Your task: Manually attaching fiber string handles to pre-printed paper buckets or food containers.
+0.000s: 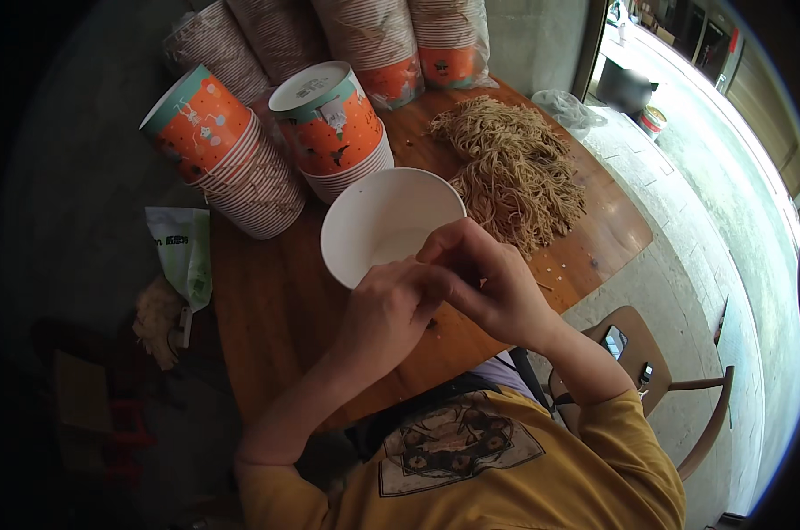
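Observation:
My left hand (389,307) and my right hand (486,276) meet over the near rim of a white paper bucket (365,225). The bucket stands upright, its pale inside facing up. Both hands are closed with fingertips pinched together; whatever lies between them is hidden or too small to make out. Beyond my right hand lies a tangled heap of tan strands (515,172), like thin cords or dried stems. Behind the bucket rises an upside-down stack of orange and green paper buckets (334,132). A similar stack (215,132) leans to its left.
Wrapped bucket stacks (365,44) line the back of the wooden table (285,318). A white-green packet (184,252) and a tan glove-like cloth (159,322) hang by its left edge. At right, a wooden chair (634,331) holds a phone (614,341). Clear plastic (566,110) lies beyond the heap.

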A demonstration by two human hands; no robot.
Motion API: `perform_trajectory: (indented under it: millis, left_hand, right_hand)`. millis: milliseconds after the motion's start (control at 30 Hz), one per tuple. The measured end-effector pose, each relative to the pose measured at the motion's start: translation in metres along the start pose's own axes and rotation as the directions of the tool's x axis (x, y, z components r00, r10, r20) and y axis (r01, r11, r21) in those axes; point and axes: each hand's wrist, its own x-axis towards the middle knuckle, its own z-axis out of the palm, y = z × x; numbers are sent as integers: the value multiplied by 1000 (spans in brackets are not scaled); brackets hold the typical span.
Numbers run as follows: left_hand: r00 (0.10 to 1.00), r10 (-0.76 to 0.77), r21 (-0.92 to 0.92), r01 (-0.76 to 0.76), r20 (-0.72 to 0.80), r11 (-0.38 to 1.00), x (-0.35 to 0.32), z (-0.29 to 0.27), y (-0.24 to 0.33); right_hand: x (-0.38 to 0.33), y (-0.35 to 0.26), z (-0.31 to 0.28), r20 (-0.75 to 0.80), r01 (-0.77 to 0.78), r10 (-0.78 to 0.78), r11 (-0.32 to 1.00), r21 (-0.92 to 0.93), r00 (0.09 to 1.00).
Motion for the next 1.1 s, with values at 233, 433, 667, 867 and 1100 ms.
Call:
perform_trajectory:
  millis: [233,433,667,867,1100]
  left_hand:
    - [996,84,240,-78,-12,968,-7,0,-7]
    - [980,109,351,-162,166,922,-14,-29,-24]
    - [984,-56,473,-31,167,881,-26,-82,-69]
    - [998,52,516,-65,39,854,-12,-99,-123]
    - [892,12,318,149,-452,936,-11,-85,-92]
  right_hand:
    - [-3,-6,2,-5,-58,66,910,410,998]
    - [0,-13,-6,166,-374,336,796,476,927]
    - [-7,-3,-47,308,-300,88,584,754,947]
    - [-10,2,-65,169,-65,-143,543,837,975]
    - [-7,-11,-51,-131,71,-54,990,124,990]
